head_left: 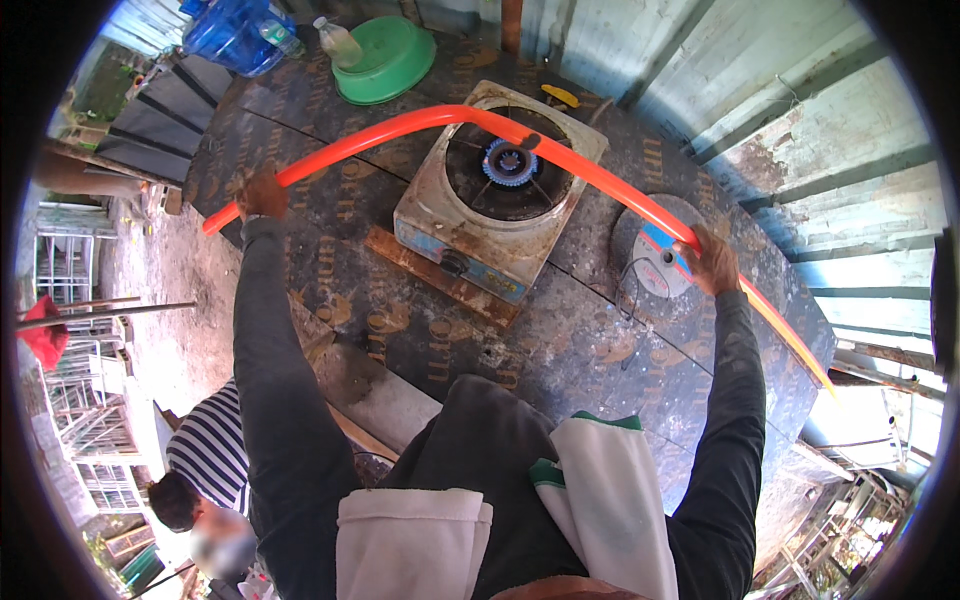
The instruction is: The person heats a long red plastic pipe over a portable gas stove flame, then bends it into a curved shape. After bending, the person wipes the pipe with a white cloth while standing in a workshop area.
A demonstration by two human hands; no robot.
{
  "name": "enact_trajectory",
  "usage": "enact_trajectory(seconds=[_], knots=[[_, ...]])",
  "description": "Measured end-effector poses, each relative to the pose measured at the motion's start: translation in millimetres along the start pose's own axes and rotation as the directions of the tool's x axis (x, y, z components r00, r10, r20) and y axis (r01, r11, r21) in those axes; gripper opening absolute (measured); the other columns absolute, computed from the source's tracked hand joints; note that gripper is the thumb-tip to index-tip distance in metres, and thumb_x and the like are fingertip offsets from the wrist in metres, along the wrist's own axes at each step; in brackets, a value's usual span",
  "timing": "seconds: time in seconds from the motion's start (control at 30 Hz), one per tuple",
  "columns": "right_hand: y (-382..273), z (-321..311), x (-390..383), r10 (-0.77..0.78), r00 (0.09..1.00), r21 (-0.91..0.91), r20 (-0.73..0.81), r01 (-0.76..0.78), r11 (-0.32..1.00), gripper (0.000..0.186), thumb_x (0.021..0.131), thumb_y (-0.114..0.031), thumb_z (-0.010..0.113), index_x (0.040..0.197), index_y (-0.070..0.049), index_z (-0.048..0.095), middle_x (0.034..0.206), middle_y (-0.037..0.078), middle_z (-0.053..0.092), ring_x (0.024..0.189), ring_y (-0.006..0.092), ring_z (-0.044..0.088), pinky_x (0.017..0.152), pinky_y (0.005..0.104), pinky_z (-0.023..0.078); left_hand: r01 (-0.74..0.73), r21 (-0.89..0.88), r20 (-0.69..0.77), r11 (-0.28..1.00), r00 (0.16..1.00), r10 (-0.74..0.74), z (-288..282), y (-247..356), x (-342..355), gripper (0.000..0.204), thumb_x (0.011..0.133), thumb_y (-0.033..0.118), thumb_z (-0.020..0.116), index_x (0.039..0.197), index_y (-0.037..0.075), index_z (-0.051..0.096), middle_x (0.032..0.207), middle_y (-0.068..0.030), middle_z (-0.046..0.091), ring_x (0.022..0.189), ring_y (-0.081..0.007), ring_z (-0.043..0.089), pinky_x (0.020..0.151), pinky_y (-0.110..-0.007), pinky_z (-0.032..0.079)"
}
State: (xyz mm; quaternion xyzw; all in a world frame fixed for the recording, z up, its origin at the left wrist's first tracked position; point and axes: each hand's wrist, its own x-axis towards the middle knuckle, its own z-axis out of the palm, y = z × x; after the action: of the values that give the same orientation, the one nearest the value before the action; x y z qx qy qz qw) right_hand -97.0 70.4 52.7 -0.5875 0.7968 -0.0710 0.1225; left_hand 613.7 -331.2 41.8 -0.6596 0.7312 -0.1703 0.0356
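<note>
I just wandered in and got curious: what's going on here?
A long orange tube is being held in two bare hands over a stove on a dark tabletop. The left hand grips it near one end; the right hand grips farther along, above a round disc, with more tube beyond. The tube arches over the stove and has a dark patch by the blue burner. I can't tell whether it's lit.

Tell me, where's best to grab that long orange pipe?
Probably along its outer stretches, from the near side, as the left hand and right hand do: the orange pipe is long and bowed, its middle by the stove burner, which may be hot.
</note>
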Motion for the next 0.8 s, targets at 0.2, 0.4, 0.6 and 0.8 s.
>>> enact_trajectory(seconds=[0.2,0.4,0.6,0.8], knots=[[-4,2,7,-0.049,0.999,0.181,-0.008,0.049,0.982,0.042,0.093,-0.044,0.076,0.113,-0.008,0.067,0.105,0.019,0.073,0.103,0.0430,0.070,0.086,0.0530,0.052,-0.218,-0.115,-0.229,0.969,0.955,0.187,15,-18,-15,0.027,0.091,0.025,0.075,0.116,0.017,0.070,0.107,-0.0096,0.076,0.106,-0.0360,0.071,0.095,-0.055,0.051],[34,2,-7,0.029,0.975,0.110,0.222,-0.054,0.992,0.042,0.093,-0.039,0.077,0.118,-0.008,0.065,0.106,0.021,0.073,0.104,0.0461,0.069,0.088,0.0523,0.052,-0.133,-0.041,-0.113,0.990,0.985,0.127,14,23,5,0.042,0.093,0.022,0.079,0.132,0.019,0.063,0.133,-0.0035,0.064,0.135,-0.0307,0.057,0.119,-0.073,0.034],[48,3,-34,0.079,0.996,0.098,-0.032,-0.075,0.992,0.039,0.092,-0.035,0.080,0.116,-0.009,0.065,0.109,0.018,0.073,0.107,0.0421,0.070,0.087,0.0519,0.052,-0.154,-0.138,-0.189,0.978,0.974,0.126,19,62,26,0.050,0.089,0.027,0.084,0.134,0.018,0.062,0.133,-0.0046,0.060,0.135,-0.0324,0.056,0.117,-0.073,0.037],[59,-5,-29,-0.035,0.996,0.090,-0.086,0.043,0.995,0.050,0.080,-0.028,0.091,0.117,-0.008,0.065,0.102,0.013,0.069,0.099,0.0367,0.070,0.085,0.0490,0.054,-0.168,-0.145,-0.115,0.975,0.982,0.152,3,83,58,0.051,0.091,0.015,0.076,0.139,0.019,0.061,0.135,-0.0090,0.059,0.133,-0.0346,0.056,0.114,-0.070,0.040]])
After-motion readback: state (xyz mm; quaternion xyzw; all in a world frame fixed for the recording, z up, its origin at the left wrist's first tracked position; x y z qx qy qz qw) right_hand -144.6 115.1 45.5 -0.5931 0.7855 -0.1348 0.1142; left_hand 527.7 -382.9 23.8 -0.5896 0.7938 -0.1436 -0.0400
